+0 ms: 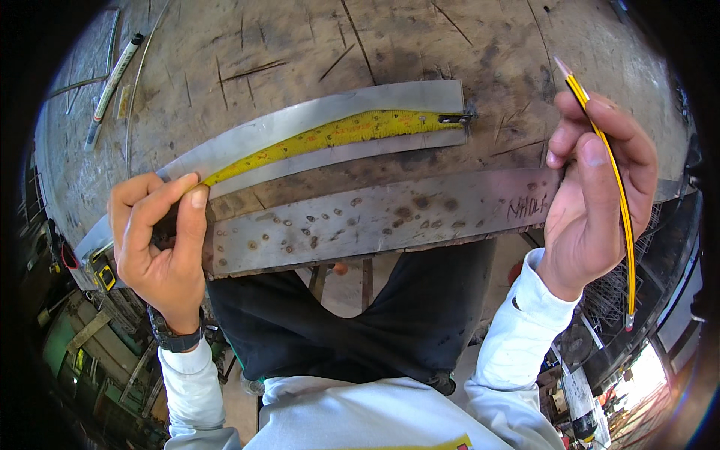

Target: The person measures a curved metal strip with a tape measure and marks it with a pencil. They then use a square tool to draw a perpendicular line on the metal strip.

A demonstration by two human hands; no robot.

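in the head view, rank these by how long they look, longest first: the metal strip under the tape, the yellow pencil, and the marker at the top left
1. Metal strip, clearly longest.
2. Yellow pencil in the right hand, though it sits nearer the camera.
3. Marker, shortest, but farther off and bent by the lens, so this gap is unsure.

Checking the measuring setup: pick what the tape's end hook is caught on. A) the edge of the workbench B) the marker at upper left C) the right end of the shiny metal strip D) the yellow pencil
C: the tape measure lies along the shiny metal strip, its end hook catching the strip's right end.
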